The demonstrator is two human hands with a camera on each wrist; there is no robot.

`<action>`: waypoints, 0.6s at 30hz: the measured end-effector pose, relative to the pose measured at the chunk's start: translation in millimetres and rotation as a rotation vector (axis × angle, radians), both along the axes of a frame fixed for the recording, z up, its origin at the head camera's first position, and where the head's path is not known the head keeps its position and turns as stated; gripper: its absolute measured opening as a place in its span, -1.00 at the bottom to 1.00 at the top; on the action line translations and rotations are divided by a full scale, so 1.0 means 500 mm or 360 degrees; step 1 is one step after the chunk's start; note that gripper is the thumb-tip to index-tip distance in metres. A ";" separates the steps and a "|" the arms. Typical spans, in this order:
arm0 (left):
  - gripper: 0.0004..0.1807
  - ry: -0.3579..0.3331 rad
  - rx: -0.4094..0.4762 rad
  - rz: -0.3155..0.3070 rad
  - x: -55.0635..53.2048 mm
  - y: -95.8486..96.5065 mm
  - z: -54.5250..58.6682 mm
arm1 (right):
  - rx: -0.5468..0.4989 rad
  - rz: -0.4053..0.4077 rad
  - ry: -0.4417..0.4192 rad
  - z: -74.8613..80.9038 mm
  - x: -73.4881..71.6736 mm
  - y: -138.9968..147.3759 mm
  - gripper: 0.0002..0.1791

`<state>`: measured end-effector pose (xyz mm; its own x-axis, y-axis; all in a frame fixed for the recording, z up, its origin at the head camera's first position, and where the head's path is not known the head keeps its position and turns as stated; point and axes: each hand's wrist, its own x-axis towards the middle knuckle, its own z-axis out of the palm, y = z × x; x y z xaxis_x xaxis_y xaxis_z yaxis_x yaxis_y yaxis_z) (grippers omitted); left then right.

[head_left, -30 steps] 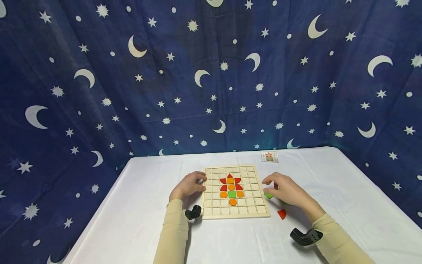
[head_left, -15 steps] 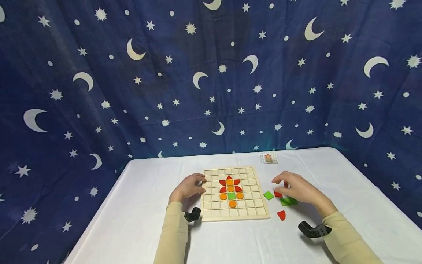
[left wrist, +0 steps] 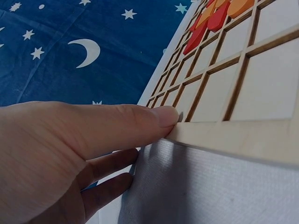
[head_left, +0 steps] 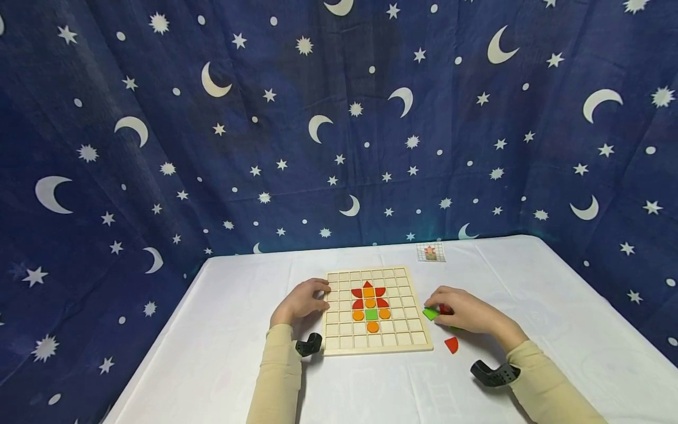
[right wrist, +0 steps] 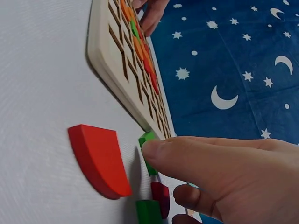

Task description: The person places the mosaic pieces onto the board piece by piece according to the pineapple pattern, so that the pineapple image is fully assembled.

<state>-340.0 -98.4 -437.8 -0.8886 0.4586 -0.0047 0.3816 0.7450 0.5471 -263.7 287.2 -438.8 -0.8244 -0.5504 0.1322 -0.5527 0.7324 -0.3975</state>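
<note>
In the head view a pale wooden grid board (head_left: 339,343) lies on the white table, bearing a flower-like figure of red, orange and green tiles. My left hand (head_left: 302,302) rests at its left edge; in the left wrist view the straight thumb (left wrist: 166,116) presses on the frame, the index finger hidden. Right of the board, my right hand (head_left: 462,309) pinches a green square tile (head_left: 430,314) between thumb and fingertips. Partly under that hand is a red tile (head_left: 446,308), with a dark green tile (right wrist: 149,212) close by in the right wrist view.
A red quarter-circle tile (head_left: 451,345) lies apart, nearer the table's front. At the back of the white table (head_left: 233,306) is a small picture card (head_left: 431,252) with a similar figure on a grid. A dark blue star-and-moon cloth (head_left: 275,147) hangs behind.
My right hand first draws back rightward from the green square tile, uncovering the other tiles, then comes back left and down onto it. My left hand stays at the board's edge.
</note>
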 end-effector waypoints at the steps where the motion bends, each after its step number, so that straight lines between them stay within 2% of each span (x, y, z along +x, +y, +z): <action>1: -0.55 0.0001 -0.0003 0.0001 -0.001 0.000 -0.001 | 0.0003 -0.0003 -0.0004 -0.001 0.000 -0.001 -0.71; 9: -0.55 -0.0008 0.0003 0.0008 -0.002 0.000 0.000 | -0.0013 -0.0062 -0.0033 -0.007 -0.002 -0.005 -0.76; 13: -0.56 0.0019 0.0005 -0.0018 -0.001 -0.001 0.002 | -0.0036 -0.0037 -0.0040 -0.008 -0.001 -0.008 -0.74; 18: -0.55 -0.0001 0.0001 -0.0013 0.000 -0.001 0.002 | -0.0043 -0.0021 -0.0066 -0.008 -0.002 -0.008 -0.79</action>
